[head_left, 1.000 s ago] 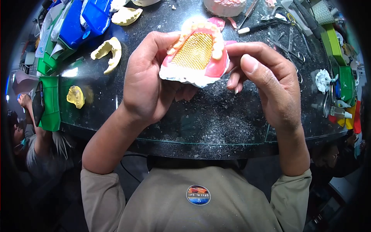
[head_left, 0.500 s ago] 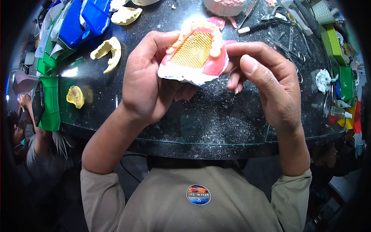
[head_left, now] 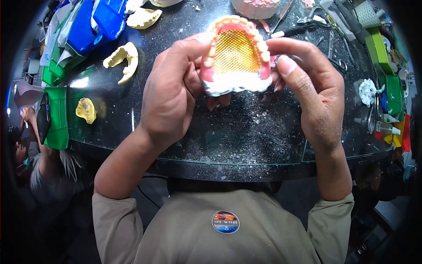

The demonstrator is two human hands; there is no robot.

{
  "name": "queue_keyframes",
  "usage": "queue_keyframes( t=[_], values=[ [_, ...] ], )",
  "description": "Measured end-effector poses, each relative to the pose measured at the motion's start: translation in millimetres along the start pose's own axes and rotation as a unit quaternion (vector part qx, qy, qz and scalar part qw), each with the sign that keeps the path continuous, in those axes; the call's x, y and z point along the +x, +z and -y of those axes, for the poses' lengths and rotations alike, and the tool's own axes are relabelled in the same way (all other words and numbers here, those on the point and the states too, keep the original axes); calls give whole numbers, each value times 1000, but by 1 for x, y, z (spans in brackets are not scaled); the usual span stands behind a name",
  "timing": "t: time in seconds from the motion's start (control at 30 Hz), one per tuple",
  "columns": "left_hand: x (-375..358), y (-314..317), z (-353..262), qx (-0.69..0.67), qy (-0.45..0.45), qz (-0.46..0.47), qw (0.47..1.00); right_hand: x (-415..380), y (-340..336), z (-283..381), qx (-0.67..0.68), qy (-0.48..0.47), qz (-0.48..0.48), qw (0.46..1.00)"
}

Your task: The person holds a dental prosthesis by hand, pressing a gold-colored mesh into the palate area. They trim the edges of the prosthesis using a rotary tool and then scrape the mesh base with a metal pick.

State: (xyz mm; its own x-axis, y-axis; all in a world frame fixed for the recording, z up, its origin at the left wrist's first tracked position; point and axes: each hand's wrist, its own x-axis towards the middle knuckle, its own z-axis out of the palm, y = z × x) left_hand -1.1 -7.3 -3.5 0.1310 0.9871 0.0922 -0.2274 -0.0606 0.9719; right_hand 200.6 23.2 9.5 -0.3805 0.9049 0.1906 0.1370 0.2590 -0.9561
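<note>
Pink wax-like material, cream teeth and a golden mesh palate make up the upper face of the dental model (head_left: 237, 55), held above the near-middle part of the dark table (head_left: 211, 145). The left hand (head_left: 169, 92) pinches the model's left side, thumb on the tooth row and fingers curled beneath. The right hand (head_left: 321, 94) is loosely curved, its index fingertip at the right tooth row and its thumb apart from the index finger; whether its partly hidden fingers grip cannot be told. White material edges the model's near side. Left: horseshoe-shaped cast (head_left: 127, 61), small yellow cast (head_left: 85, 110) and green tray (head_left: 56, 119). Far side: pink-topped block (head_left: 256, 9). Right: metal instruments (head_left: 340, 64) and crumpled white piece (head_left: 367, 91). Pale debris speckles the tabletop between the forearms.
</note>
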Motion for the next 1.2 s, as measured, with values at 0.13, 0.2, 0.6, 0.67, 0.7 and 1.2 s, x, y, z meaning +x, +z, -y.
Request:
queue_keyframes(
  t=[0.13, 0.2, 0.6, 0.67, 0.7, 1.2],
  values=[
    [7, 8, -2, -29, -13, -30, 999, 1, -3, -4, -31, -62, -40, 997],
    [9, 8, -4, -40, -51, -36, 997, 1, -4, -7, -58, -108, -56, 991],
    [6, 14, -6, -22, -73, 0, 997, 1, -1, -7, -174, -132, -69, 973],
    [6, 18, -5, -33, -63, -13, 997, 1, -1, -9, -176, -134, -74, 972],
    [6, 18, -5, -28, -59, -3, 998, 1, -2, -9, -176, -135, -77, 972],
    [5, 21, 3, -20, -10, 43, 999, 3, -7, -15, -194, -151, -90, 965]
  ],
)
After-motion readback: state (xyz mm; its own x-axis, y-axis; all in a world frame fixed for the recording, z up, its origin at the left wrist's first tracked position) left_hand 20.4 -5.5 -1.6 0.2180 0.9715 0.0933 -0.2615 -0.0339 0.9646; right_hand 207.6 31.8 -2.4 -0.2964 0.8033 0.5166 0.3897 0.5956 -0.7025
